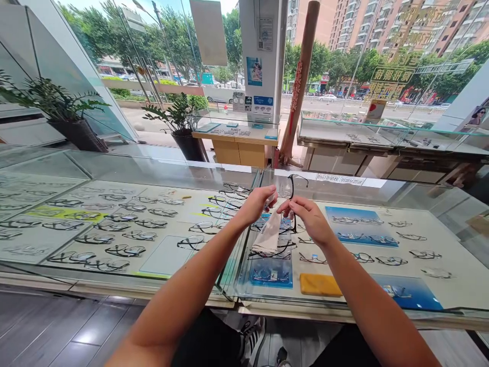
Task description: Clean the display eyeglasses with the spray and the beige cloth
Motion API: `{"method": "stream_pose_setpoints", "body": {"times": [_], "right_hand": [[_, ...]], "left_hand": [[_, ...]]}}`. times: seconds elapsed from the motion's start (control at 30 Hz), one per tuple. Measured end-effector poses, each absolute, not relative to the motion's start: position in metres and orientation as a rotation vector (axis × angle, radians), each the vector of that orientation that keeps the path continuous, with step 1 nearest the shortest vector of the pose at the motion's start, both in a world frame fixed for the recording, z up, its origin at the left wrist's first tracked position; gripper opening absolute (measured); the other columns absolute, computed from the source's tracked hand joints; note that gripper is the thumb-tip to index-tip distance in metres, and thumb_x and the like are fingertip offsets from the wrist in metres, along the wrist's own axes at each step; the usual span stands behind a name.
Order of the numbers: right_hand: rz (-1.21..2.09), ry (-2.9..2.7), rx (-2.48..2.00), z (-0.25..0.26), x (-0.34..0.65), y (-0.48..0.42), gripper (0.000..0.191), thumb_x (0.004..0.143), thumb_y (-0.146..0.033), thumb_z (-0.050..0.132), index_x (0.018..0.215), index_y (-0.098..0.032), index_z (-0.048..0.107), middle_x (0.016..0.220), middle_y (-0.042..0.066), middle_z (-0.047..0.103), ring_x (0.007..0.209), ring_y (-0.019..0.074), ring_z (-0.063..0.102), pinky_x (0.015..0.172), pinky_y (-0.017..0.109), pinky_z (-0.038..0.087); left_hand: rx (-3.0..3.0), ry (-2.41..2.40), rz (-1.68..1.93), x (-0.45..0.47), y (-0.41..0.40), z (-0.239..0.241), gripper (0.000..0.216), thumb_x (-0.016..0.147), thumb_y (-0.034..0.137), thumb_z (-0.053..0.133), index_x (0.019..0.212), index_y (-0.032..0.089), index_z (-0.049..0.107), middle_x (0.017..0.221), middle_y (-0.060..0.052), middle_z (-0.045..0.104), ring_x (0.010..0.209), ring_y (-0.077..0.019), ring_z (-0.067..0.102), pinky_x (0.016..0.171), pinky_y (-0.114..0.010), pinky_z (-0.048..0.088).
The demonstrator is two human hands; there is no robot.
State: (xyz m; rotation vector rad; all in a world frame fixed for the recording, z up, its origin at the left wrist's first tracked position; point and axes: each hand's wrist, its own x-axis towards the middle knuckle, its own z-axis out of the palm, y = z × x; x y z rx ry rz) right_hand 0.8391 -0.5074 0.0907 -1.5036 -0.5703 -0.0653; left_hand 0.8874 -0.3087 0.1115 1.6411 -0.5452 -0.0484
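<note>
Over the glass counter, a pair of black-framed eyeglasses point(292, 188) is held on edge, one temple reaching up and to the right. My right hand point(310, 219) pinches the frame between thumb and fingers. Close to its left, my left hand point(256, 205) is closed with fingers curled; what lies in them is hidden. A pale cleaning cloth point(267, 235) hangs down between the two hands, its top touching the right fingertips. Whether the left fingers also grip it, I cannot tell.
Beneath my hands is a glass display case point(416, 219) with several rows of eyeglasses point(126, 250) inside. A yellow block point(320, 285) lies near its front edge. Potted plants point(187, 127) and a leaning wooden post point(300, 81) stand beyond the counter.
</note>
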Motion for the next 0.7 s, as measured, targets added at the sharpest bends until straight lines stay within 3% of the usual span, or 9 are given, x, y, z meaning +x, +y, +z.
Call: {"method": "stream_pose_setpoints", "body": {"times": [0.4, 0.57, 0.7], "right_hand": [[-0.141, -0.489, -1.423, 0.092, 0.844, -0.515, 0.033, 0.106, -0.052, 0.065, 0.098, -0.027, 0.085, 0.107, 0.005, 0.081, 0.093, 0.021, 0.064, 0.089, 0.036, 0.05], [-0.192, -0.373, -1.357, 0.095, 0.845, -0.512, 0.032, 0.102, -0.055, 0.068, 0.096, -0.026, 0.082, 0.104, 0.007, 0.08, 0.087, 0.0203, 0.062, 0.078, 0.034, 0.051], [-0.196, -0.365, -1.38, 0.097, 0.843, -0.512, 0.034, 0.102, -0.057, 0.068, 0.096, -0.026, 0.081, 0.106, 0.007, 0.081, 0.089, 0.0204, 0.063, 0.081, 0.034, 0.053]], "left_hand": [[1.749, -0.577, -0.019, 0.887, -0.303, 0.115, 0.057, 0.095, 0.072, 0.05, 0.069, 0.022, 0.055, 0.067, -0.002, 0.052, 0.065, -0.0189, 0.046, 0.067, -0.034, 0.037], [1.894, -0.748, -0.079, 0.878, -0.306, 0.112, 0.055, 0.101, 0.067, 0.052, 0.07, 0.021, 0.051, 0.071, -0.001, 0.051, 0.07, -0.0188, 0.044, 0.069, -0.033, 0.031], [1.736, -0.649, -0.004, 0.882, -0.306, 0.113, 0.054, 0.096, 0.069, 0.056, 0.072, 0.021, 0.054, 0.073, -0.002, 0.051, 0.071, -0.0193, 0.046, 0.07, -0.033, 0.037]]}}
